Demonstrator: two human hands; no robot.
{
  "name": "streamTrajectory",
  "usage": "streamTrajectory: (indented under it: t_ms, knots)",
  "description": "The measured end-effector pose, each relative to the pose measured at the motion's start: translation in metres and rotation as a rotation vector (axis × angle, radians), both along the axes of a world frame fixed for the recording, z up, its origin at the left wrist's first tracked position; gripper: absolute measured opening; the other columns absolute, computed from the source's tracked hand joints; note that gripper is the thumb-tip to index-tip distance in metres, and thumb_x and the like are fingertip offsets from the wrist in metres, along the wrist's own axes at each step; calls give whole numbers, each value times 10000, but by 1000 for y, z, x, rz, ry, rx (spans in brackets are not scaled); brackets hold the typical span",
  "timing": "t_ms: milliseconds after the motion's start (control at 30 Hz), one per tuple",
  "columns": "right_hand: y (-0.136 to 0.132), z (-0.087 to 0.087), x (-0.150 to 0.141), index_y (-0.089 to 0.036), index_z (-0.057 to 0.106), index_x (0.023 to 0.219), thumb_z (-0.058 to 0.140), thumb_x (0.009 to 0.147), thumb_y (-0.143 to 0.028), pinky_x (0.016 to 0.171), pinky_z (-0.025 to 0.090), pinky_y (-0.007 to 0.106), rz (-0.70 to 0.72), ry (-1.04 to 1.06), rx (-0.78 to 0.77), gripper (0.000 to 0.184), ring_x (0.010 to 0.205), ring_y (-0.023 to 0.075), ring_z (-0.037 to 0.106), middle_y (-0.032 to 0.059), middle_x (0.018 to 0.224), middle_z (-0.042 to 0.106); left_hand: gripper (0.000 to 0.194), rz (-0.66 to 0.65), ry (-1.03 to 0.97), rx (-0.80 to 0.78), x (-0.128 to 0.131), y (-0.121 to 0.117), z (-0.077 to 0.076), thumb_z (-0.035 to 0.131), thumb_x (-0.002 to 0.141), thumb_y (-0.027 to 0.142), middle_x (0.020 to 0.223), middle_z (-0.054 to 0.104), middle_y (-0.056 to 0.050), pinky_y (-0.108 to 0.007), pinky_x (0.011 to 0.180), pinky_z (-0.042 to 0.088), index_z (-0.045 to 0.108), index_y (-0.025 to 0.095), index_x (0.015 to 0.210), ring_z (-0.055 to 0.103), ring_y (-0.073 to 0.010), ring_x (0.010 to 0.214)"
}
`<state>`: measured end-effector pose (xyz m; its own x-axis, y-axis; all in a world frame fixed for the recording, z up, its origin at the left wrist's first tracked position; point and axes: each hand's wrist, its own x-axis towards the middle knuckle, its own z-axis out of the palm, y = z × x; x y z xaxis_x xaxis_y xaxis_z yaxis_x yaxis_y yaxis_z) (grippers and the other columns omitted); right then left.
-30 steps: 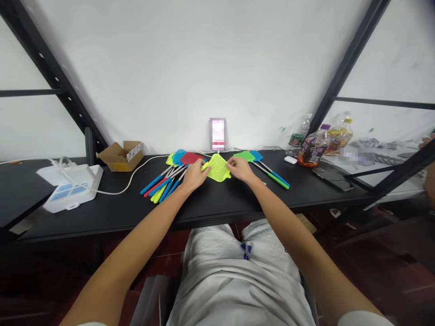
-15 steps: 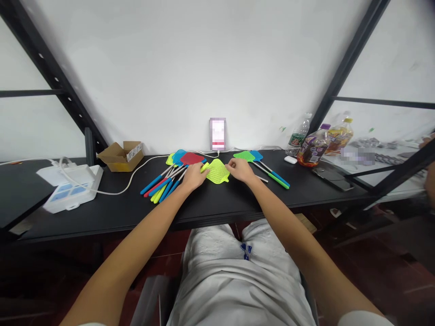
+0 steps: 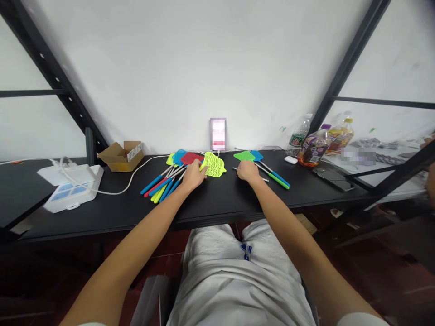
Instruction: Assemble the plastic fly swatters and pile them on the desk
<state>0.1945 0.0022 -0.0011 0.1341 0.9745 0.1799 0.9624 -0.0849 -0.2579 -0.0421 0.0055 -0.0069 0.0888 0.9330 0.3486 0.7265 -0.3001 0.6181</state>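
My left hand (image 3: pixel 194 175) is closed, with a yellow-green fly swatter head (image 3: pixel 214 165) held at its fingertips, its small neck pointing right. A short yellow piece, perhaps a handle end, shows at those same fingers. Further right, my right hand (image 3: pixel 248 171) has its fingers closed round a thin metal rod (image 3: pixel 265 180) low over the desk; one tip sticks out at each side of the hand. Behind it lie a green fly swatter (image 3: pixel 244 156) and a blue fly swatter (image 3: pixel 257 155). Left of my left hand, several fly swatters with blue, red and yellow handles (image 3: pixel 163 186) lie in a pile.
A phone (image 3: pixel 218 134) leans on the wall, its cable (image 3: pixel 163 156) running along the black desk (image 3: pixel 217 203). At left are an open cardboard box (image 3: pixel 124 157) and a white case (image 3: pixel 73 188). Bottles (image 3: pixel 313 147), a small white case (image 3: pixel 290 160) and a dark phone (image 3: pixel 333 178) are at right.
The yellow-green head has turned and shifted up and left in my left hand. My right hand has left it, moved right and closed on the metal rod.
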Motion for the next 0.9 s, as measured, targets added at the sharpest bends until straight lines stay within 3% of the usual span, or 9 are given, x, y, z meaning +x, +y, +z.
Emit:
streamTrajectory:
  t_ms: [233, 433, 900]
  knots:
    - [1, -2, -3, -169, 623, 951, 525, 848, -129, 741, 444, 322, 186, 112, 84, 148, 861, 243, 625, 137, 942, 687, 125, 30, -217, -19, -1, 1, 7, 546, 900, 273, 651, 706, -46, -335, 775, 469, 557, 172, 974, 695, -260, 889]
    - [-1, -3, -9, -199, 564, 889, 447, 904, -140, 756, 430, 267, 388, 269, 144, 131, 780, 173, 599, 54, 838, 676, 152, 66, -330, -1, -3, 7, 4, 541, 888, 285, 668, 716, -54, -340, 786, 495, 567, 163, 974, 688, -250, 851]
    - [5, -9, -9, -202, 581, 894, 466, 908, -178, 734, 433, 267, 403, 332, 238, 119, 755, 176, 592, 34, 804, 667, 187, 42, -417, -28, -5, 14, -2, 534, 880, 315, 664, 717, -65, -238, 526, 446, 602, 143, 901, 618, -160, 573]
